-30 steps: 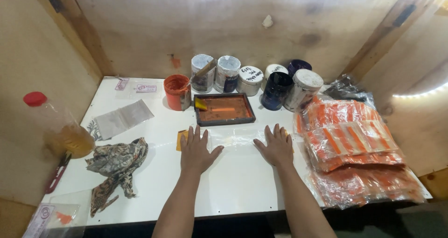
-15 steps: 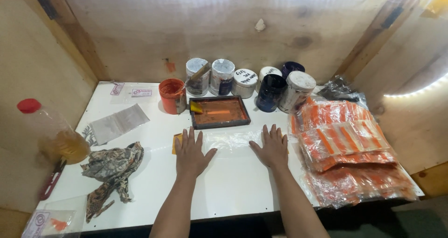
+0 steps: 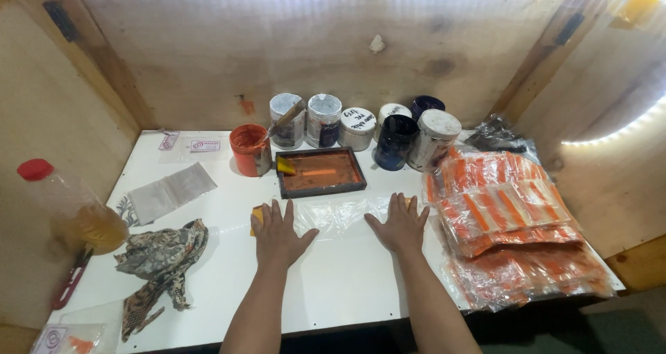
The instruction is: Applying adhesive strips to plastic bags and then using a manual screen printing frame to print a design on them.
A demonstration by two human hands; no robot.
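Your left hand [image 3: 277, 230] and right hand [image 3: 400, 222] lie flat, fingers spread, gripping nothing, pressing on a clear plastic sheet [image 3: 340, 214] on the white table [image 3: 347, 278]. The sheet lies just in front of the dark framed screen [image 3: 320, 172], beside the stack of orange packets [image 3: 506, 215].

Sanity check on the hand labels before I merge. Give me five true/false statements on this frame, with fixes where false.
1. Both hands lie flat, palms down, on the clear plastic sheet. True: left hand, right hand.
2. The right hand grips the orange cup. False: the orange cup stands untouched, left of the dark tray.
3. The stack of orange packets lies to the right of the right hand. True.
4. The crumpled patterned cloth lies inside the dark tray. False: it lies on the white table, left of the left hand.
5. The red-capped bottle is at the far left. True.
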